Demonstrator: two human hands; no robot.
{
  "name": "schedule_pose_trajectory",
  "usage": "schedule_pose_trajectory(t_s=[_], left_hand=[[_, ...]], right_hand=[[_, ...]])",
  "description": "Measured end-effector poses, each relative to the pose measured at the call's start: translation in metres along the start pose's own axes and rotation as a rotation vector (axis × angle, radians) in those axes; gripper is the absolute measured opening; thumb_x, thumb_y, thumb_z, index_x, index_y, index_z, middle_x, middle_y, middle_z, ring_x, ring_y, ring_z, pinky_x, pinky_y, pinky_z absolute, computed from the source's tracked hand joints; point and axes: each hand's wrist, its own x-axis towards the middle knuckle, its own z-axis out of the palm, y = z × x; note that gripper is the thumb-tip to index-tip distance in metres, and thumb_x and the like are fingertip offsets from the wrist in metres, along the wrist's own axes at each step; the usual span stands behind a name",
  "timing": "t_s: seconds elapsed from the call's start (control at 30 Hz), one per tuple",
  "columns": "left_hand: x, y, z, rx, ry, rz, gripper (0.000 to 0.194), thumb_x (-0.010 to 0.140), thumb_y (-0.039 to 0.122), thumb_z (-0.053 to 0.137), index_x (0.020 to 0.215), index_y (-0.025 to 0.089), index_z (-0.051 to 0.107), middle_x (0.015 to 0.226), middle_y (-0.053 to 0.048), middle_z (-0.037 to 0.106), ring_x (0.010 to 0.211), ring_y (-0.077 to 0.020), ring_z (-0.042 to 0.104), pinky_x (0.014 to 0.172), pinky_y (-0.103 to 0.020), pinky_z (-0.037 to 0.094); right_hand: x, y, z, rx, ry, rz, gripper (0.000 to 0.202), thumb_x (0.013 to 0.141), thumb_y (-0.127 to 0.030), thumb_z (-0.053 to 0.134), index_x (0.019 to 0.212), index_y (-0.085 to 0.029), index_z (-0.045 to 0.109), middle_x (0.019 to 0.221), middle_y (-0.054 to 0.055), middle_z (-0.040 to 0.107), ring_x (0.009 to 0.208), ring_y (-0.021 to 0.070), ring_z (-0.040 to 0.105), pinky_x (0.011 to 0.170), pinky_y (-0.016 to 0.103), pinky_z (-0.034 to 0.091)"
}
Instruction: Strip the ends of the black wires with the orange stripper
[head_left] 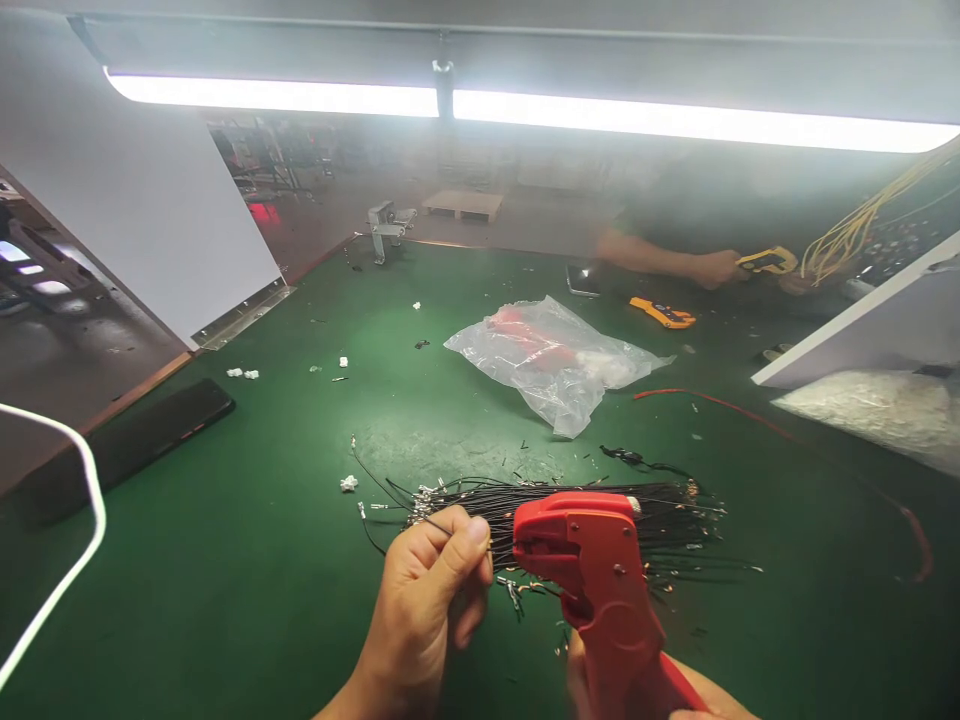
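Observation:
My left hand (427,605) pinches one thin black wire (442,526) between thumb and forefinger, its end held at the jaw of a red crimping tool (600,590). Only a small part of my right hand (581,675) shows at the bottom, wrapped around the tool's handles. Just beyond both hands a bundle of short black wires (585,505) with metal terminals lies on the green mat (262,560).
A clear plastic bag (555,360) with red and white parts lies mid-table. Left is a black phone (124,450) and a white cable (71,570). A red wire (787,435) runs right. Across the table another person's hand (712,268) holds a yellow tool; another yellow tool (664,314) lies nearby.

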Motion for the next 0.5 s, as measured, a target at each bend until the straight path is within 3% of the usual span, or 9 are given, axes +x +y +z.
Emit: schedule_pose_trajectory(t_s=[0.1, 0.23, 0.5], left_hand=[[0.0, 0.0, -0.002, 0.015, 0.01, 0.026, 0.053, 0.066, 0.057, 0.083, 0.052, 0.015, 0.055, 0.05, 0.006, 0.047, 0.035, 0.0, 0.03, 0.035, -0.016, 0.016], [0.0, 0.003, 0.001, 0.022, 0.065, 0.034, 0.056, 0.06, 0.06, 0.085, 0.05, 0.015, 0.054, 0.048, 0.007, 0.045, 0.035, -0.0001, 0.027, 0.036, -0.017, 0.015], [-0.001, 0.003, 0.002, -0.058, 0.097, -0.03, 0.05, 0.066, 0.058, 0.082, 0.053, 0.017, 0.058, 0.036, 0.009, 0.033, 0.04, -0.0035, 0.029, 0.045, -0.019, 0.022]], right_hand=[[0.001, 0.015, -0.009, -0.042, -0.005, -0.01, 0.057, 0.078, -0.067, 0.068, 0.097, -0.014, 0.058, 0.079, -0.001, 0.046, 0.064, 0.0115, 0.04, 0.06, 0.026, 0.037], [0.0, 0.021, -0.012, -0.113, 0.031, 0.021, 0.067, 0.07, -0.076, 0.065, 0.096, -0.016, 0.058, 0.077, 0.0, 0.046, 0.064, 0.012, 0.039, 0.056, 0.025, 0.032], [0.004, 0.008, -0.005, -0.052, -0.035, -0.003, 0.044, 0.081, -0.058, 0.066, 0.089, -0.017, 0.055, 0.074, -0.002, 0.042, 0.061, 0.0115, 0.037, 0.053, 0.023, 0.032]])
